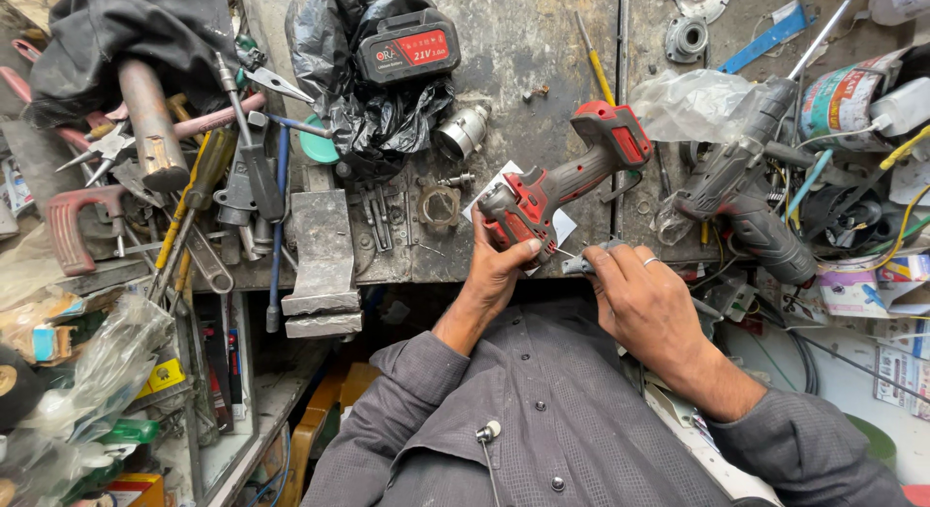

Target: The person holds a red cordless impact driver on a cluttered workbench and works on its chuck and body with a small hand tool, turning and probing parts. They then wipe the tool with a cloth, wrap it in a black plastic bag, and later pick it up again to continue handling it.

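Drill (542,192) steadied on our counter (523,42): left hand (499,265) fingers grip its nose; at 3 o'clock, right hand (644,294) fingers pinch a screwdriver (581,263).

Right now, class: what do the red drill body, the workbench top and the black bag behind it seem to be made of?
Red drill body: likely moulded plastic, matte red shell with black grip patches, held by the left hand.
Workbench top: probably metal; grey, scratched, stained, dull.
Black bag: thin plastic film, crinkled with glossy highlights.
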{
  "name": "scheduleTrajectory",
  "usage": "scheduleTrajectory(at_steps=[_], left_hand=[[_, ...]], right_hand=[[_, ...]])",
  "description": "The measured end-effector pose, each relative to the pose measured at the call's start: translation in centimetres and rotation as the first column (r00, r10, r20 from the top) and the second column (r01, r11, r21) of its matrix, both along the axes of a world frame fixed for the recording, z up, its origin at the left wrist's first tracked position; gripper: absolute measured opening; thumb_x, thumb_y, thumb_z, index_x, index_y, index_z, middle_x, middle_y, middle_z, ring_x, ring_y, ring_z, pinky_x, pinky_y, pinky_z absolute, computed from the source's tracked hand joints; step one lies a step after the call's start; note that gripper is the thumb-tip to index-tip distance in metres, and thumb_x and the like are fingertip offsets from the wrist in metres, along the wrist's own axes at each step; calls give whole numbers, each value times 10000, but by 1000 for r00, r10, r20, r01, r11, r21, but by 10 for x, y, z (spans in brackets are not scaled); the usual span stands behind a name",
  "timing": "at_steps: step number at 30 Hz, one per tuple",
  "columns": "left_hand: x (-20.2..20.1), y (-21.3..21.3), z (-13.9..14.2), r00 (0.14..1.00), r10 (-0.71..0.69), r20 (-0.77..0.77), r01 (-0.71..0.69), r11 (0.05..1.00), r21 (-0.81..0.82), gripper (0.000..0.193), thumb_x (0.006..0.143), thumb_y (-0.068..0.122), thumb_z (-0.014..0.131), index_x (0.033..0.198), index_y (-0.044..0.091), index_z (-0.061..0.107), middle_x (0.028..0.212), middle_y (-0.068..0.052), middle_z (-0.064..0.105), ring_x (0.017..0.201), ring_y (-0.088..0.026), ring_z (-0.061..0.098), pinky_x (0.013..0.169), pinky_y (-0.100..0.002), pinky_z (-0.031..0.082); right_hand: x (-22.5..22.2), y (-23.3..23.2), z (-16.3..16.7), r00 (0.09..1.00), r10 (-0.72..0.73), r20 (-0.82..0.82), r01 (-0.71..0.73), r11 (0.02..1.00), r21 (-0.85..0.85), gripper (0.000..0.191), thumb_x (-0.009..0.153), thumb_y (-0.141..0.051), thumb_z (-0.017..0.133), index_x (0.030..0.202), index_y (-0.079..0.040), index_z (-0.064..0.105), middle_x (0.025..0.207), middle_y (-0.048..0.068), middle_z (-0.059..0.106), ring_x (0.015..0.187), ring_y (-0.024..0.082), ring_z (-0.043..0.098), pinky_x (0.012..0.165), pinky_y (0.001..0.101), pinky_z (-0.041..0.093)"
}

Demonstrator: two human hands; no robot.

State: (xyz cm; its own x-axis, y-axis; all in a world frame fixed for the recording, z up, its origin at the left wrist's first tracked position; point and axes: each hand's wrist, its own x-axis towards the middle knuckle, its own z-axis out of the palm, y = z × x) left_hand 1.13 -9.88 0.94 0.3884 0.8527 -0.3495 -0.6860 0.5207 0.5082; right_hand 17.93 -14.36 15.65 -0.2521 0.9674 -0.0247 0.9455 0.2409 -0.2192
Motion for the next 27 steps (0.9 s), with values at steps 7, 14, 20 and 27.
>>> scheduleTrajectory(at_steps=[7, 14, 20, 27], left_hand=[[-1, -2, 3, 983, 19, -185, -2, 996, 91, 948, 730, -78, 848, 1409, 181, 238, 1282, -125, 596, 1121, -200, 664, 966, -367, 590], [-5, -3, -2, 973, 54, -226, 10, 963, 270, 867, 787, -59, 862, 1361, 161, 250, 1260, -116, 620, 1133, -176, 667, 970, -349, 594], [-7, -4, -13, 958, 61, -281, 28, 953, 301, 953, 746, -48, 871, 1487, 135, 301, 1293, -95, 618, 1153, -164, 656, 1005, -345, 574], [-6, -5, -24, 940, 97, -327, 37, 925, 379, 871, 736, -27, 903, 1438, 105, 405, 1260, -62, 639, 1165, -141, 657, 1027, -332, 570]], right_hand=[[-3, -6, -13, 992, -68, 105, 67, 998, 18, 335, 817, -47, 715, 1146, -28, 653, 847, 109, 585, 783, 278, 597, 680, 388, 491], [-3, -14, -40, 990, -123, 65, 117, 989, 92, 281, 864, -114, 710, 1124, -24, 651, 863, 110, 624, 777, 287, 635, 669, 391, 515], [-4, -12, -58, 950, -301, 79, 309, 940, -142, 187, 986, -255, 683, 1062, -84, 679, 833, 103, 699, 736, 309, 690, 628, 422, 530], [-6, -9, -55, 948, -247, -199, 245, 969, -38, 246, 910, -165, 687, 1076, 6, 625, 943, 172, 622, 800, 385, 655, 655, 450, 523]])
